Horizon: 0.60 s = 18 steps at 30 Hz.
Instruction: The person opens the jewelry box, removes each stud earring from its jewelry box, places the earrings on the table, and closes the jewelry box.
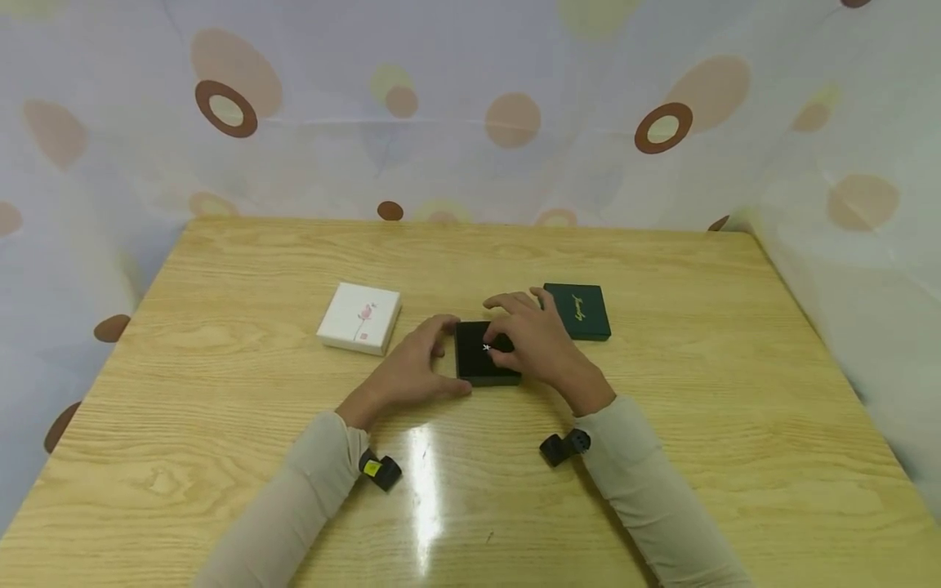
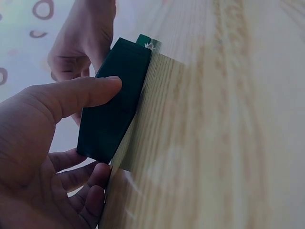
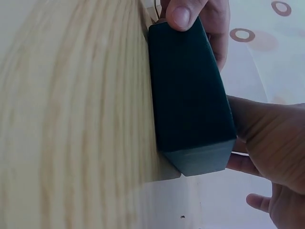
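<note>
Near the table's middle sits a small dark green jewelry box base (image 1: 485, 380) with a black lining. My left hand (image 1: 415, 359) grips it from the left, thumb on the near side and fingers at the far corner. The left wrist view shows that thumb (image 2: 97, 93) pressing the box's side (image 2: 107, 121). Over the lining, my right hand (image 1: 532, 339) pinches a tiny white star-shaped piece of jewelry (image 1: 486, 348) between thumb and index finger. In the right wrist view, the box wall (image 3: 190, 90) hides the right fingertips; part of the right hand (image 3: 281, 143) shows behind it.
A dark green lid (image 1: 577, 312) with gold lettering lies right of the box, just behind the right hand. To the left lies a white box (image 1: 360, 318) with a pink flower print. Wooden tabletop (image 1: 220, 457) surrounds them; a patterned cloth (image 1: 441, 155) hangs behind.
</note>
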Motion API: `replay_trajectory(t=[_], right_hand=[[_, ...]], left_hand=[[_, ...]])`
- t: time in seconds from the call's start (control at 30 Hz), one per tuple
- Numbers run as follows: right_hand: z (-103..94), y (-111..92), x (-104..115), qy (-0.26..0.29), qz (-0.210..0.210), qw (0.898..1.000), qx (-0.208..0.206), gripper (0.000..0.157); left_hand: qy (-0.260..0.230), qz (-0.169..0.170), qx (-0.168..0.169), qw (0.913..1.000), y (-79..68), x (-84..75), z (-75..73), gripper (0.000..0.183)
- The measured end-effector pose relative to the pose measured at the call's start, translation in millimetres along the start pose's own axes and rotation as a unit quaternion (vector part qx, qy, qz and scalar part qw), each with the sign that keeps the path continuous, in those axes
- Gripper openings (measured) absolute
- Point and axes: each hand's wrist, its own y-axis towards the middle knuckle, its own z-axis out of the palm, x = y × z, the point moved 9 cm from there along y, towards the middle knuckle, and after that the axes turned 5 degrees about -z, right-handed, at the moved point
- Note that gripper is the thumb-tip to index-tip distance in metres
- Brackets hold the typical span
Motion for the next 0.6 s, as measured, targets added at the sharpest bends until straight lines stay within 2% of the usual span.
replay_trajectory(t=[0.37, 0.6], right_hand=[[2.2, 0.8, -1.0, -0.007, 0.032, 0.999, -0.003, 0.01], [-3.3, 1.1, 8.0, -0.067, 0.003, 0.998, -0.018, 0.009]], left_hand=[[0.011, 0.0, 0.0, 0.9999, 0.6, -0.6, -1.1, 0.093], [0.01, -0.002, -0.003, 0.9999, 2.4, 1.3, 0.4, 0.092]])
